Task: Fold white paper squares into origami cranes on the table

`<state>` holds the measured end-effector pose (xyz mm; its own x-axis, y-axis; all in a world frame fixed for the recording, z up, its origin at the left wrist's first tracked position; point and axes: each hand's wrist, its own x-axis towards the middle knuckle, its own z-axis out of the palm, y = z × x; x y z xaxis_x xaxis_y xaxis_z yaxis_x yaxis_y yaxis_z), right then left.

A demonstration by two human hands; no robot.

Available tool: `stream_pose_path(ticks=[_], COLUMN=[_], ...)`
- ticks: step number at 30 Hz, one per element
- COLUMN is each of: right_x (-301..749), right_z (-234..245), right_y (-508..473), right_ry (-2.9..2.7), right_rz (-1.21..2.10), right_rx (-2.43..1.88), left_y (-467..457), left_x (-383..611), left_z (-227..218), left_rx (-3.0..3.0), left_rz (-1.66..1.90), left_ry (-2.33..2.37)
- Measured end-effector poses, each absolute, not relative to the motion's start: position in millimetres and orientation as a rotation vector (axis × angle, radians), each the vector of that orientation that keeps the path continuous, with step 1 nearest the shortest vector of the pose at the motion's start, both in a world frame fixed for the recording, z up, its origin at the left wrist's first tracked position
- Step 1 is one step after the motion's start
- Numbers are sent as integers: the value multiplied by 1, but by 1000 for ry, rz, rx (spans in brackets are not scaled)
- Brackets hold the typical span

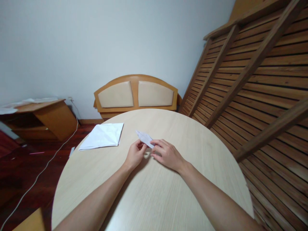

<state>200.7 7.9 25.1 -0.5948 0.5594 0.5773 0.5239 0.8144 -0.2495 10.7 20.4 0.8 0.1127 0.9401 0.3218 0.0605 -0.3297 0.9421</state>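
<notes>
A small folded piece of white paper (144, 137) lies on the round light-wood table (154, 192), its pointed end aimed away to the upper left. My left hand (135, 154) pinches its near end with fingers curled. My right hand (166, 153) rests beside it on the table, fingertips closed on the same near end of the paper. A stack of white paper sheets (103, 136), with fold creases on the top sheet, lies to the left near the table's far edge, apart from both hands.
A wooden headboard with beige pads (136, 93) leans on the wall behind the table. A slatted wooden bed frame (252, 80) leans at the right. A low wooden cabinet (43, 118) and a white cable (48, 163) lie on the dark floor at left.
</notes>
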Motion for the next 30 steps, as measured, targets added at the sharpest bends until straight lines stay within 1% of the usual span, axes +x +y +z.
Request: stream_pose_path(ticks=[6,11,14,21,24,30], right_x=[204,207,207,204,205,206], right_z=[23,24,25,20,21,24], right_y=[10,10,10,9,8,6], right_ry=[-2220,-2026,-2020,-1962,-1975,-2025], right_rz=[159,174,188,497,574,550], right_rx=[-757,-818,-840,-873,-863,-839], left_y=[20,17,16,13,13,14], left_x=[11,10,10,9,10,9], left_z=[2,3,2,4,3,4], left_rx=[1569,1596,1609,1614,1608,1627], left_rz=[1355,1322,1297,1260,1250,1261], left_ry=[965,954,937,911,901,958])
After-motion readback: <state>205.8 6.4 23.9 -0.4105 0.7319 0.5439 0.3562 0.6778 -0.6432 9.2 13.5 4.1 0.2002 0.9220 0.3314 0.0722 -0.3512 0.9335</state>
